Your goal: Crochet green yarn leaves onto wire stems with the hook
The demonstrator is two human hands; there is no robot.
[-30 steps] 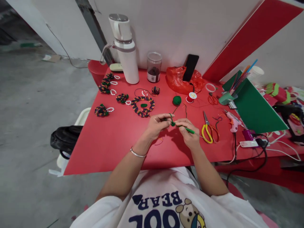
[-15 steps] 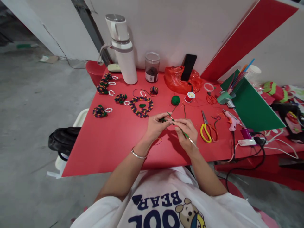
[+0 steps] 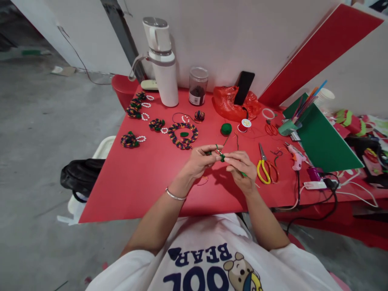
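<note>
My left hand (image 3: 200, 160) pinches a small green yarn piece (image 3: 222, 157) above the red table (image 3: 145, 173). My right hand (image 3: 242, 169) is closed round a green-handled crochet hook (image 3: 243, 174), its tip at the yarn piece. A green strand runs from the work back to a green yarn ball (image 3: 226, 129). A silver bangle (image 3: 175, 195) sits on my left wrist. Both hands meet over the table's middle, near its front edge.
Yellow-handled scissors (image 3: 263, 167), a pink glue gun (image 3: 295, 155) and a power strip (image 3: 318, 184) lie right. Multicoloured crocheted rings with pearl loops (image 3: 182, 135) lie left of centre. A white flask (image 3: 162, 64), a jar (image 3: 198, 86), a red bag (image 3: 233, 105) and a phone (image 3: 244, 87) stand at the back.
The hook has swung from pointing out to the right to lying more under my right hand. My hands stay together on the yarn. The camera has shifted slightly.
</note>
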